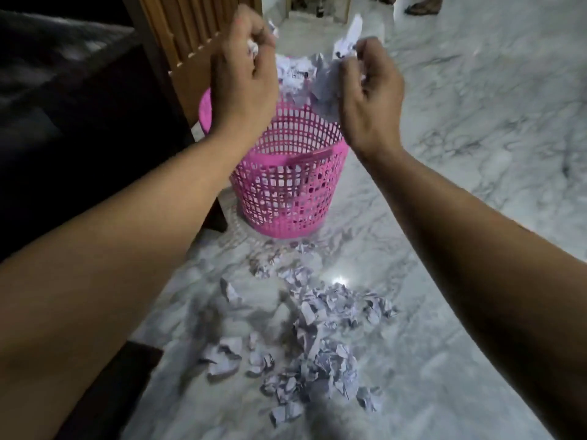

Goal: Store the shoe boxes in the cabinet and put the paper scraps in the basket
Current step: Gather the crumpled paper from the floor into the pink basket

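Paper scraps (317, 350): small crumpled white-lilac pieces with faint print, strewn over the marble floor (476, 122) in a loose trail running from the near foreground toward the basket (286, 185). No single long axis per scrap; the pile's spread runs near-to-far. Basket is pink plastic lattice, round, upright, mouth up, standing on the floor beside a wooden cabinet panel (178, 30); a few scraps show through its mesh at the bottom. Both hands raised above the basket mouth. Left hand (244, 74) is clenched around a small wad (252, 47) that peeks out by the fingers. Right hand (371, 93) has fingers curled, pinching a bigger crumpled bunch (324, 87) that hangs left of and below the fingers, over the rim. More loose crumpled paper (293, 73) sits between the two hands, above the basket opening; whether held cannot be told.
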